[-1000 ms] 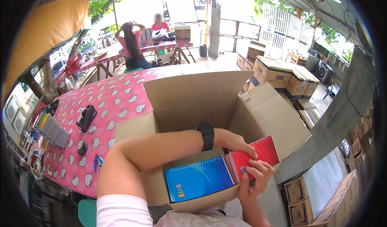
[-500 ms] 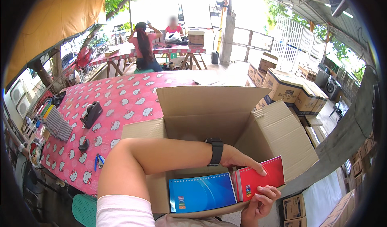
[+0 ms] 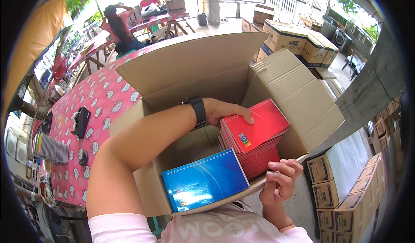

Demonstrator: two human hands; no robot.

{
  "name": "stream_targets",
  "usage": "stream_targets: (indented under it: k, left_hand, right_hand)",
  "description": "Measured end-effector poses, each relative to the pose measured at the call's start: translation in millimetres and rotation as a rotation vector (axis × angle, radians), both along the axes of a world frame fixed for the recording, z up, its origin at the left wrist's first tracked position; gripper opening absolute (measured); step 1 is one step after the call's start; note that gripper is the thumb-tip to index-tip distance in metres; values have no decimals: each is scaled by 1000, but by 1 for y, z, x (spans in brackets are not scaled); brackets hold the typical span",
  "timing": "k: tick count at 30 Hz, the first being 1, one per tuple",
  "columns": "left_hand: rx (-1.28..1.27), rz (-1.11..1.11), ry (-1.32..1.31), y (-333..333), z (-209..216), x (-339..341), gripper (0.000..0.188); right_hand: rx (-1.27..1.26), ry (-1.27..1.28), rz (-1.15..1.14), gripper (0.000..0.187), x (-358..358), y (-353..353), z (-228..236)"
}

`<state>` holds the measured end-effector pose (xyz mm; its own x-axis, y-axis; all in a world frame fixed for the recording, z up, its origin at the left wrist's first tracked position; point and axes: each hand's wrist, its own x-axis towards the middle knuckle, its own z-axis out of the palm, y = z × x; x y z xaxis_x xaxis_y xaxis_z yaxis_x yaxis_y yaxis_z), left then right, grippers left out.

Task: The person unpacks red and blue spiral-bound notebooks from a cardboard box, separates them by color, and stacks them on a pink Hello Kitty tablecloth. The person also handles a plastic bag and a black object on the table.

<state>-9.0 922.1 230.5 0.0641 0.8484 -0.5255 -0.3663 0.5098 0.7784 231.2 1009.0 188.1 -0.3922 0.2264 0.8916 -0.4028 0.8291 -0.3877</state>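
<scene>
In the open cardboard box [image 3: 196,76], a stack of red spiral notebooks [image 3: 259,124] is gripped by my left hand [image 3: 227,112], its thumb on the top cover. That stack is slightly fanned, and more red notebooks [image 3: 260,163] show beneath it. Beside them, at the near side of the box, a blue spiral notebook [image 3: 205,178] lies face up; what is under it is hidden. My right hand [image 3: 282,180] hovers by the box's near right edge, fingers loosely curled and apart, holding nothing. A black watch [image 3: 198,110] is on my left wrist.
To the left, a table with a pink patterned cover [image 3: 106,87] carries a black tape dispenser [image 3: 81,122] and a row of upright notebooks [image 3: 54,148]. Packed cartons [image 3: 285,38] stand at the far right, and more stacked cartons [image 3: 324,191] lower right. Two people sit at a far table.
My left hand has moved the red notebooks away from me, off the near right corner. My right hand has let go of them. The view has shifted, showing more of the box.
</scene>
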Motion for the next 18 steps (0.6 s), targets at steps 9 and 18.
stream_targets:
  k: [9,18]
  left_hand:
    - [68,10,-89,-5,-14,-6,50]
    - [49,194,-246,-15,-25,-13,47]
  right_hand:
    - [-38,14,46,14,3,1,5]
    - [-155,81,164,14,9,10,-6]
